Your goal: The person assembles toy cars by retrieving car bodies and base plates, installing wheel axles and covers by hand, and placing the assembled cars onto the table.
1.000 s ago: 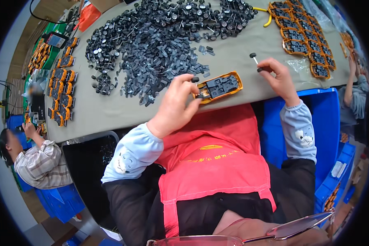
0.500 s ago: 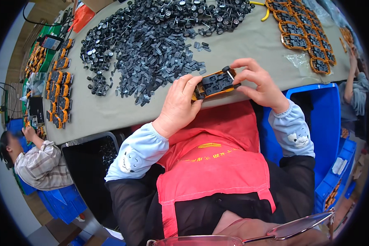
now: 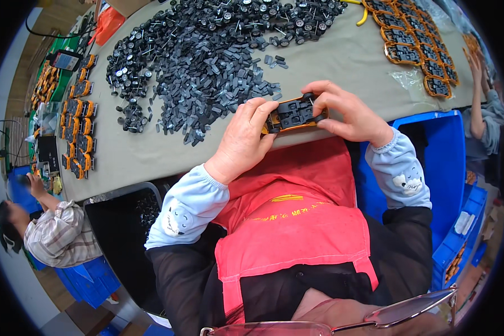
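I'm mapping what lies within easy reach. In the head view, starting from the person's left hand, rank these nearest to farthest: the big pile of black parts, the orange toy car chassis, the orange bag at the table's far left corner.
1. Orange toy car chassis: held in the left hand, at the table's near edge.
2. Pile of black parts: just beyond the hand, mid-table.
3. Orange bag: far left corner.

Clear plastic bag (image 3: 407, 78) on counter (image 3: 341, 61) by far-right orange parts; dark rect. screen (image 3: 65, 59) far left, orange edge.
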Available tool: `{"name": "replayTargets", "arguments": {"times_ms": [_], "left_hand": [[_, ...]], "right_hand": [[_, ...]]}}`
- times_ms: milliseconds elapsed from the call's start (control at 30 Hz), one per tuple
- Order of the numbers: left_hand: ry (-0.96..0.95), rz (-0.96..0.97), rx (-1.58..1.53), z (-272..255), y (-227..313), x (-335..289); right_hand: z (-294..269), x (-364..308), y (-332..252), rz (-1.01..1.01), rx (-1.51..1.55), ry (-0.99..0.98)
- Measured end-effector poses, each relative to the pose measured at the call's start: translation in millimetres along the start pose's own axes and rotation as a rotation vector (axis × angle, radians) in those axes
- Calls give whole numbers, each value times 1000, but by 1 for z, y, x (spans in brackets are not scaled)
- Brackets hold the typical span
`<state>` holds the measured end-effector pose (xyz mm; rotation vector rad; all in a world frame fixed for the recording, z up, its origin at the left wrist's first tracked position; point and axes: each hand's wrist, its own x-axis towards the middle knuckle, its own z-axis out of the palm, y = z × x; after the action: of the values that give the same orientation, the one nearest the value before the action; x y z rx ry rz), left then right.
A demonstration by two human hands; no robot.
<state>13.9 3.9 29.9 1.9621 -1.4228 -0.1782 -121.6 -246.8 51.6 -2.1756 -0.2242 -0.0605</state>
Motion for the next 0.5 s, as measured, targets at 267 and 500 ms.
{"name": "replayTargets", "arguments": {"times_ms": [267,500], "left_hand": [[5,41,-97,5,-3,2],[-80,67,69,-4,-2,7]], "right_hand": [[9,0,0,-94,-315,36],[20,-7,3,-117,-288,70]]}}
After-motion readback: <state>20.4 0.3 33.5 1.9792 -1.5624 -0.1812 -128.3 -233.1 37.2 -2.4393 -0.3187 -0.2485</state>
